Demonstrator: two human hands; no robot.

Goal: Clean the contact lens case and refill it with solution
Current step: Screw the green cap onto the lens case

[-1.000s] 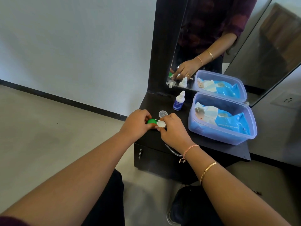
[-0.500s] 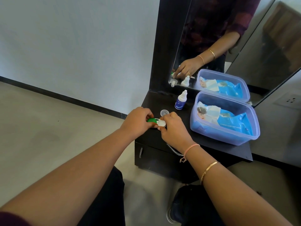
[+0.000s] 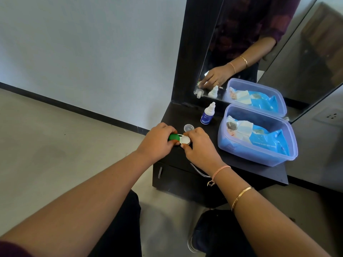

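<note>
Fingers [image 3: 182, 145] on round plastic lens case [image 3: 181, 139] (green and white caps)

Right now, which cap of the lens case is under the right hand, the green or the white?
The white cap: the right hand grips it, while the left hand holds the green cap.

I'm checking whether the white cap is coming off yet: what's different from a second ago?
Little: right hand fingers shifted slightly around the white cap; it looks still seated. Left hand keeps holding the case's green cap. Solution bottle, loose clear cap, wipes tub unmoved.
</note>
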